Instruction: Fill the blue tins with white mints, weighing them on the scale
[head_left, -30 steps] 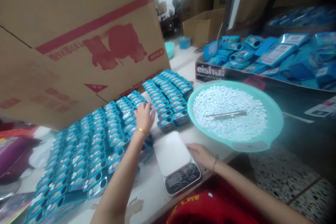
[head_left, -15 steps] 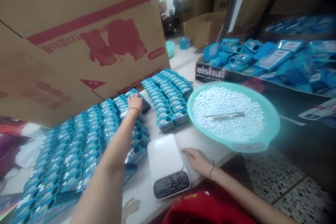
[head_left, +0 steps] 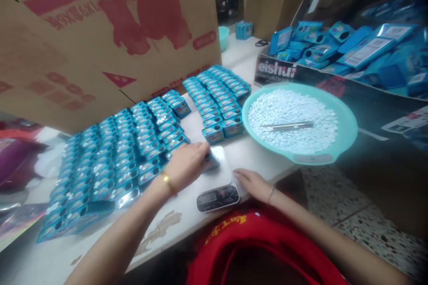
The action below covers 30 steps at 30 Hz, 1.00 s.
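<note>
My left hand (head_left: pixel 187 164) is closed on a small blue box (head_left: pixel 211 162), over the white plate of a digital kitchen scale (head_left: pixel 219 179). Whether the box bears on the plate is hidden by the fingers. My right hand (head_left: pixel 253 183) lies at the scale's right edge, fingers stretched out and holding nothing. Rows of blue boxes (head_left: pixel 120 147) with dark round holes stand to the left, white tablets lying on many of them. Beyond the scale is another block of boxes (head_left: pixel 217 102).
A turquoise basin (head_left: pixel 347 136) of white tablets (head_left: pixel 294 111), with metal tweezers (head_left: pixel 289 126) on top, stands on the right. Behind it, a carton (head_left: pixel 274 71) is heaped with blue boxes. A large cardboard box (head_left: pixel 76 53) walls off the back left. Scissors (head_left: pixel 262 43) lie farther back.
My left hand has come from the far rows back toward me and now holds a blue box over the scale. My right hand stays beside the scale. The view has tilted down.
</note>
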{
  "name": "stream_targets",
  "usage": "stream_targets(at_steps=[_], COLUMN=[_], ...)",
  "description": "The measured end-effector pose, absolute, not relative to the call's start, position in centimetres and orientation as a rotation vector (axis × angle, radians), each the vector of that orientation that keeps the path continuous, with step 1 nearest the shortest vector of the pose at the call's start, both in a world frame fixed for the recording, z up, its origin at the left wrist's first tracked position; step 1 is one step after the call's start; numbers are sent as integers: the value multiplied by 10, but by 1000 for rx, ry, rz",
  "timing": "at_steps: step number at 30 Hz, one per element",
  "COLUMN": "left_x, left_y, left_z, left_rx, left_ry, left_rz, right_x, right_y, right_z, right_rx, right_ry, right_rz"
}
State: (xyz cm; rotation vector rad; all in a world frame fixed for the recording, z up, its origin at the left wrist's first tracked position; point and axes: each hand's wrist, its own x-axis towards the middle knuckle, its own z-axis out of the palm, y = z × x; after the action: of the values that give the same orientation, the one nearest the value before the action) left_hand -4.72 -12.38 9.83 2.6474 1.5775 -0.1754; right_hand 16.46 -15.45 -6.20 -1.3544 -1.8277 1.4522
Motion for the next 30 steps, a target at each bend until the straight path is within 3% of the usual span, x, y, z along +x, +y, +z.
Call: stream_targets(at_steps=[3, 8, 11, 18, 30], left_x=[-39, -66, -89, -111, -110], left_y=[-128, -163, -194, -205, -182], left_z=[84, 71, 41, -37, -51], left_rx=[2587, 2419, 2074, 1796, 1578], left_ry=[1611, 1903, 2139, 2103, 2290], left_rz=[-157, 251, 309, 374, 505], right_x=[161, 159, 157, 152, 146], right_y=[-151, -148, -149, -155, -151], right_z=[-62, -63, -66, -68, -68], right_rx=[-1341, -1326, -1317, -1298, -1275], right_ry=[-1862, -1886, -1880, -1854, -1873], right_rz=[1430, 1416, 1419, 1387, 1344])
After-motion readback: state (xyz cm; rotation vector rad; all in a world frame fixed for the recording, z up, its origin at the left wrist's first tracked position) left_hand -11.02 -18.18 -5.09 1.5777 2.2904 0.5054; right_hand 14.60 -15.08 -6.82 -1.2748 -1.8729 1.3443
